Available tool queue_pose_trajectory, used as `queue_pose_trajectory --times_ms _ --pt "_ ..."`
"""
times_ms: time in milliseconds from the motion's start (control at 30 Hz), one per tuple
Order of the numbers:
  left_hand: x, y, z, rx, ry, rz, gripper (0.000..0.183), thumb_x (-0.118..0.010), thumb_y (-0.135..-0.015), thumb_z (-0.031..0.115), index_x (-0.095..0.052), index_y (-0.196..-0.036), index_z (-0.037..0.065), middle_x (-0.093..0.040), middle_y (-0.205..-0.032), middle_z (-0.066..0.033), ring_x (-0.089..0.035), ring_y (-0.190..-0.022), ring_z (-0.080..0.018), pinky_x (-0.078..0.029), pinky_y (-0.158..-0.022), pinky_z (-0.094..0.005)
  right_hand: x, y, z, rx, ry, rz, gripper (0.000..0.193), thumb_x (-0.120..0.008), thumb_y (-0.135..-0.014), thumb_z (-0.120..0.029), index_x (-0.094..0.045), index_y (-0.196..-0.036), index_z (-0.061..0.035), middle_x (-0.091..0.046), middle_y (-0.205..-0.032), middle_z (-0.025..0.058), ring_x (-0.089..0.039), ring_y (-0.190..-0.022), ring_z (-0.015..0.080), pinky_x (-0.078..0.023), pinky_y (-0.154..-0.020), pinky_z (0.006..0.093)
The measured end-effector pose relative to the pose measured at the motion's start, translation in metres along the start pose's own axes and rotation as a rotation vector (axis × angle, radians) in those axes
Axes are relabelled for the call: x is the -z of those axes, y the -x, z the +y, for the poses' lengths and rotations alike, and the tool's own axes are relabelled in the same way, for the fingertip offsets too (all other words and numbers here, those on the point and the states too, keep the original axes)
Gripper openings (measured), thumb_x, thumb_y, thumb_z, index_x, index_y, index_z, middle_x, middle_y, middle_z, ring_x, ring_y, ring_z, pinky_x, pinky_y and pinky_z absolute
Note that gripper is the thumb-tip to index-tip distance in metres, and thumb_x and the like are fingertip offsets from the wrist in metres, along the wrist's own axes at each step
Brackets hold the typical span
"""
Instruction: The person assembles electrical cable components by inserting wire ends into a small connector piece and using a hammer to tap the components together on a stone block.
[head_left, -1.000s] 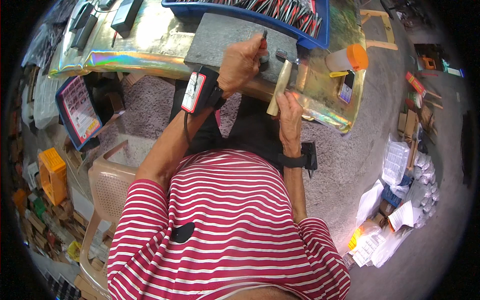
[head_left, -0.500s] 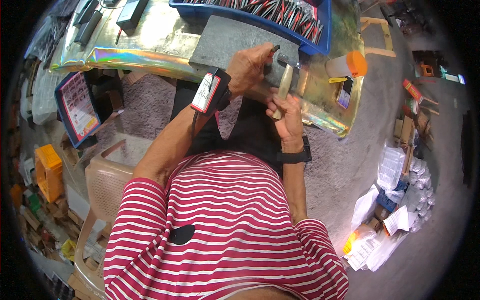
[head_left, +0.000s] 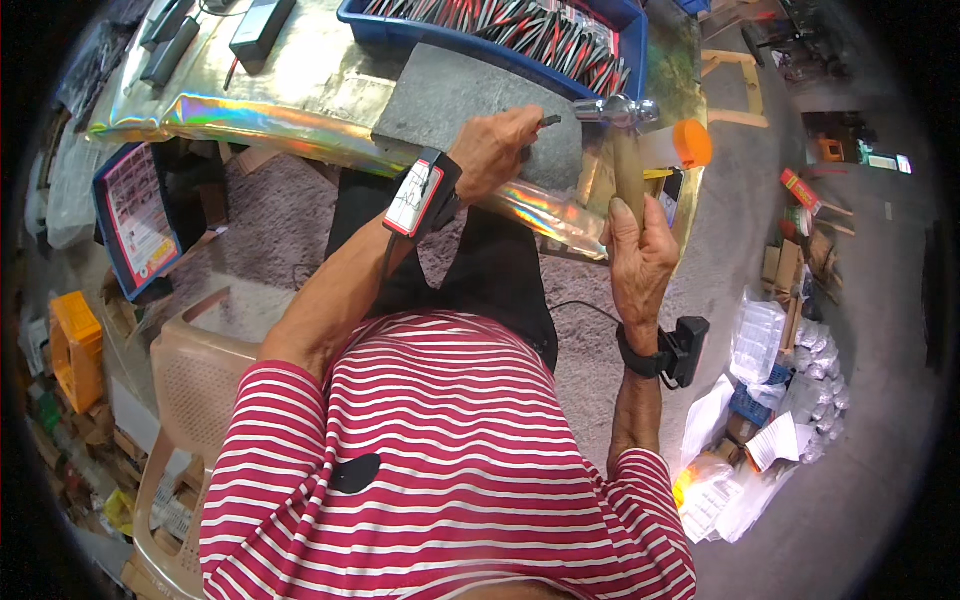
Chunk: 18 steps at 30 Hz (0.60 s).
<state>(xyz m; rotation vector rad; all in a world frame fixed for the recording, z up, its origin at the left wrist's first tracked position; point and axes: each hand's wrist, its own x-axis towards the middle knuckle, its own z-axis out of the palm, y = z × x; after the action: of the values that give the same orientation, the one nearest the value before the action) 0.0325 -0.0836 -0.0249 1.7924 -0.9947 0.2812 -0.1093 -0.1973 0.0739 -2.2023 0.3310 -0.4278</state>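
My left hand (head_left: 497, 150) is closed over the grey stone-like block (head_left: 445, 95). It pinches a small black piece (head_left: 550, 121) whose end sticks out past the fingertips; the rest of the piece is hidden in the fingers. In my right hand (head_left: 640, 260) is a hammer (head_left: 627, 170), gripped by the lower part of its wooden handle. The shiny metal hammer head points away from me, off the block's right end, and is apart from the black piece.
Behind the block stands a blue tray (head_left: 480, 45) full of black, red and silver slim things. A jar with an orange lid (head_left: 691, 143) is at the table's right, close to the hammer. Dark boxes (head_left: 262, 35) lie far left; a plastic chair (head_left: 200, 380) stands at left.
My right hand has swung the hammer to the right, away from the block and my left hand. The left hand still pinches the black piece over the block.
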Motion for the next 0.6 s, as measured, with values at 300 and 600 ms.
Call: queue_pose_trajectory --times_ms 300,600 --pt "-0.003 0.001 -0.005 0.012 0.018 -0.002 0.024 -0.048 -0.067 -0.007 -0.043 -0.088 0.004 -0.052 -0.072 -0.0129 -0.054 -0.065 -0.0331 -0.044 -0.054 -0.0360 0.021 -0.006 -0.025 0.163 0.156 -0.023 0.017 -0.052 -0.082 -0.011 -0.050 -0.092 0.0028 -0.054 -0.063 0.0098 -0.053 -0.053 0.0154 -0.039 -0.047 0.0269" --pt "0.001 0.003 0.001 0.072 0.044 -0.068 0.027 -0.049 -0.066 -0.008 -0.043 -0.089 0.003 -0.053 -0.076 -0.0150 -0.055 -0.070 -0.0344 -0.045 -0.057 -0.0371 0.005 -0.003 -0.010 0.237 0.610 -0.063 0.012 -0.047 -0.084 -0.015 -0.051 -0.087 -0.0031 -0.047 -0.057 -0.0003 -0.041 -0.046 0.0056 -0.029 -0.040 0.0195"
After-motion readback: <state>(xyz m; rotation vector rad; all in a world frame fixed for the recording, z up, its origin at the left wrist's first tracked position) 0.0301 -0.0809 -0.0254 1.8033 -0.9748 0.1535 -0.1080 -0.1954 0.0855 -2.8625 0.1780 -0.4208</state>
